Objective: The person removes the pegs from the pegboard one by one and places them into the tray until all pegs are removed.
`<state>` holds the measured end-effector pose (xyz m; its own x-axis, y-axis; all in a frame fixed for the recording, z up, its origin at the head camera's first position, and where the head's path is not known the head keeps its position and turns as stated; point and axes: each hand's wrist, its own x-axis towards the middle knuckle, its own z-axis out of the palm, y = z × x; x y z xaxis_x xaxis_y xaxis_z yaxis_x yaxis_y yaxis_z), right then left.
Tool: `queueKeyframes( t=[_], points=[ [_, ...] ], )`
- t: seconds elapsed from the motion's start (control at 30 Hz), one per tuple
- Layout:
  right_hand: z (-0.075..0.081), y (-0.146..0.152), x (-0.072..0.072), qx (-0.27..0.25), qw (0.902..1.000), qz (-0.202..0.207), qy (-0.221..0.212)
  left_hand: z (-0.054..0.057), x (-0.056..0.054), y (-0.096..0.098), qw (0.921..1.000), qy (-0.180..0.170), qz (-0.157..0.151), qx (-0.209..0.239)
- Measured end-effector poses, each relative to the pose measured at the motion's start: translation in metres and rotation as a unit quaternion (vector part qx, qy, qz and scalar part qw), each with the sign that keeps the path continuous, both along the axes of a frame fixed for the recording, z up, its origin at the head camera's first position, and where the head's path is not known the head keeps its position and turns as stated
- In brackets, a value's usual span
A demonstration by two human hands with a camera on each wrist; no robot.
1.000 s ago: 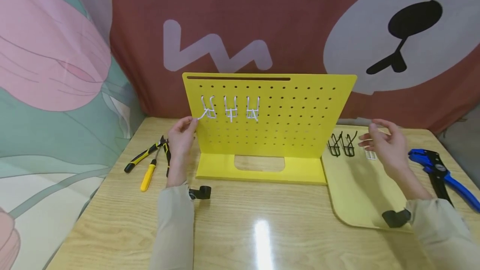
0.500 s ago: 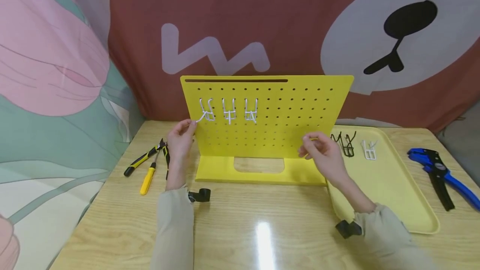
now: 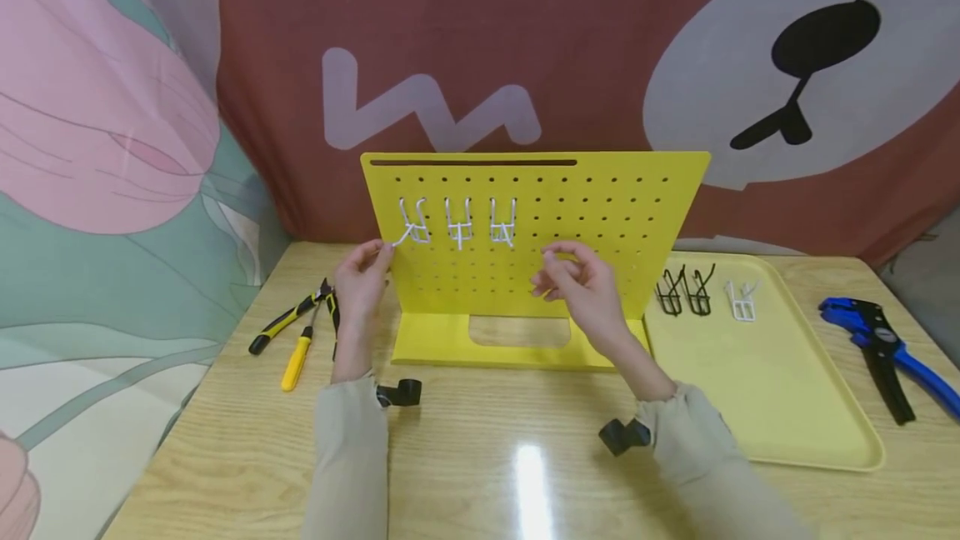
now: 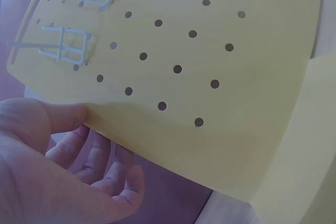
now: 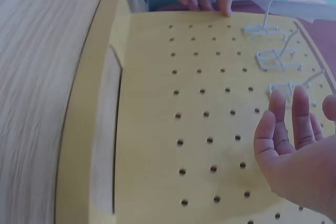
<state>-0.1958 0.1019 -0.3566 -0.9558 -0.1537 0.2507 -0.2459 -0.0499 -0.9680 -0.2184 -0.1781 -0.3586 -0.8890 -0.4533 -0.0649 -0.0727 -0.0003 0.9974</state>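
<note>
pegboard [image 3: 549,227], yellow, upright on the surface [image 3: 465,440], perforated face toward the person. gripped at the pegboard's left edge by the left hand [image 3: 362,282]: thumb on the face, other fingers curled toward the back, closed on the panel with nothing else seen in hold. just shifted, from over the tray [image 3: 765,382] at the pegboard's right to before the pegboard's face, a little right of its middle: the right hand [image 3: 588,294], fingers half curled, thumb and forefinger apart in the right wrist view, nothing visible between them. probable meaning for the work: attention brought back to the pegboard, but no fresh piece carried over, judging by one white hook [image 3: 743,311] and two black hooks [image 3: 699,302] lying on the tray, right of the pegboard.

long axis of the pegboard from side to side, slotted edge uppermost, foot reaching from its lower edge toward the person. in a row at the pegboard's upper left, three white hooks [image 3: 460,226], long axes up and down the face, prongs outward: leftmost angled toward the pegboard's left edge, middle one straight, third slightly toward its right edge. cannot tell how firmly seated in the holes.
</note>
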Motion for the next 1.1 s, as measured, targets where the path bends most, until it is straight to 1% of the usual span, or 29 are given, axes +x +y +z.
queueKeyframes(
  t=[0.1, 0.3, 0.43, 0.6, 0.77, 0.83, 1.1],
  points=[
    [0.005, -0.008, 0.000, -0.007, 1.0000, 0.005, 0.001, 0.000, 0.000, 0.000, 1.0000, 0.004, 0.001, -0.002],
    [0.014, -0.021, -0.002, -0.015, 0.9995, 0.021, 0.021, 0.000, -0.001, 0.000, 1.0000, 0.005, 0.002, 0.002],
    [0.018, -0.029, -0.004, -0.012, 0.9990, 0.033, 0.029, -0.001, -0.001, 0.000, 1.0000, 0.003, 0.000, 0.004],
    [0.019, -0.035, -0.008, -0.007, 0.9986, 0.046, 0.025, -0.001, 0.000, 0.000, 1.0000, 0.007, 0.004, 0.003],
    [0.019, -0.037, -0.010, 0.000, 0.9985, 0.043, 0.032, -0.002, -0.001, 0.001, 0.9999, 0.014, 0.008, 0.000],
    [0.019, -0.037, -0.011, 0.003, 0.9986, 0.041, 0.033, -0.002, -0.002, 0.001, 0.9999, 0.011, 0.009, 0.003],
    [0.020, -0.037, -0.009, -0.012, 0.9991, 0.039, 0.013, -0.002, -0.002, 0.000, 1.0000, 0.006, 0.004, 0.003]
  ],
)
